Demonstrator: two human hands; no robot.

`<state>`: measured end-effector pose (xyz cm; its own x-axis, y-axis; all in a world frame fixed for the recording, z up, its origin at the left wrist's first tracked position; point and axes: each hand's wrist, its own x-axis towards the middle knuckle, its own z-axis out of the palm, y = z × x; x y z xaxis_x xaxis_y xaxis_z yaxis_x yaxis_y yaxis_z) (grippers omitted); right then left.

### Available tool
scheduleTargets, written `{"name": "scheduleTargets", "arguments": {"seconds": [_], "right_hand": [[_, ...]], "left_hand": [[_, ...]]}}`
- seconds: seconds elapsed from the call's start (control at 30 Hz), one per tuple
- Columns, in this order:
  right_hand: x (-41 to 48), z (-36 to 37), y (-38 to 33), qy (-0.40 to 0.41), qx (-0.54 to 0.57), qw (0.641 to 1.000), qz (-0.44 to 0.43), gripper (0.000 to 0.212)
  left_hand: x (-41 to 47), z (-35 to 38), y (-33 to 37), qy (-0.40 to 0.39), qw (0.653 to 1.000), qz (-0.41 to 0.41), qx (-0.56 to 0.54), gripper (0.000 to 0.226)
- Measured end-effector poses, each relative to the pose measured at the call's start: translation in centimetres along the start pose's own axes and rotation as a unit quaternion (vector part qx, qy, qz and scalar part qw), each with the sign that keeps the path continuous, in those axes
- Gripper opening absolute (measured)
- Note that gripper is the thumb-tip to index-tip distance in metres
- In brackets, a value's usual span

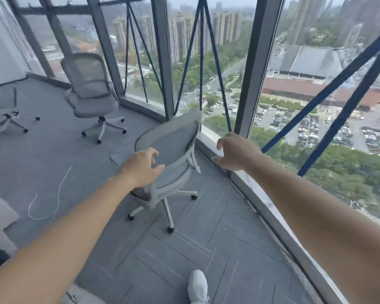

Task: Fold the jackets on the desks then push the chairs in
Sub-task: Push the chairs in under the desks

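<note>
Close by the curved window wall [247, 84], on grey carpet [42, 150]: nearest chair [169, 141], pale grey mesh back in a white frame, white star base on black castors. Before its backrest, left hand [140, 166] with fingers loosely curved, gripping nothing, contact with the frame unclear; right hand [235, 152] spread, empty, beside the sill. Farther left, second chair [90, 93], well apart.
</note>
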<state>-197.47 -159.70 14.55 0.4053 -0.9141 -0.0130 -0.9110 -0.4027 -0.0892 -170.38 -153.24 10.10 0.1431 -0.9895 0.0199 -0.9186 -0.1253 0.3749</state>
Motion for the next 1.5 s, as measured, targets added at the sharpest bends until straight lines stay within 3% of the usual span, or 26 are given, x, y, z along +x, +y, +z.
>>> {"name": "scheduleTargets", "arguments": {"seconds": [0.33, 0.47, 0.6, 0.67, 0.77, 0.9, 1.03, 1.23, 1.37, 1.5], "right_hand": [[28.3, 0.0, 4.8, -0.053, 0.027, 0.989, -0.134, 0.058], [38.7, 3.4, 6.9, -0.068, -0.040, 0.980, -0.184, 0.081], [48.0, 8.3, 6.9, -0.119, -0.143, 0.935, -0.302, 0.099], [51.7, 10.2, 6.3, -0.157, -0.123, 0.915, -0.351, 0.095], [56.0, 12.5, 6.5, -0.172, -0.105, 0.880, -0.430, 0.073], [61.5, 14.1, 7.3, -0.173, -0.075, 0.831, -0.523, 0.047], [66.7, 14.9, 6.6, -0.203, -0.064, 0.789, -0.577, 0.041], [74.0, 15.1, 3.6, -0.195, -0.068, 0.745, -0.634, 0.044], [78.2, 15.1, 2.3, -0.199, -0.087, 0.749, -0.626, 0.044], [83.8, 15.0, -0.2, -0.194, -0.101, 0.738, -0.638, 0.044]], "left_hand": [[25.3, 2.0, -2.1, -0.004, 0.997, -0.073, 0.015, 0.085], [31.9, 4.5, -2.5, -0.027, 0.993, -0.111, 0.038, 0.101], [36.7, 8.5, -2.7, -0.059, 0.980, -0.177, 0.065, 0.106], [38.8, 10.3, -2.6, -0.073, 0.966, -0.216, 0.121, 0.100], [41.9, 10.8, -2.3, -0.089, 0.939, -0.281, 0.179, 0.075], [44.9, 10.2, -3.0, -0.159, 0.933, -0.270, 0.178, 0.061], [47.0, 9.7, -4.0, -0.164, 0.933, -0.290, 0.134, 0.056], [50.9, 9.1, -6.6, -0.134, 0.907, -0.387, 0.100, 0.071], [55.1, 8.6, -7.7, -0.124, 0.883, -0.424, 0.156, 0.065], [59.9, 7.9, -9.8, -0.093, 0.854, -0.493, 0.138, 0.071]]}}
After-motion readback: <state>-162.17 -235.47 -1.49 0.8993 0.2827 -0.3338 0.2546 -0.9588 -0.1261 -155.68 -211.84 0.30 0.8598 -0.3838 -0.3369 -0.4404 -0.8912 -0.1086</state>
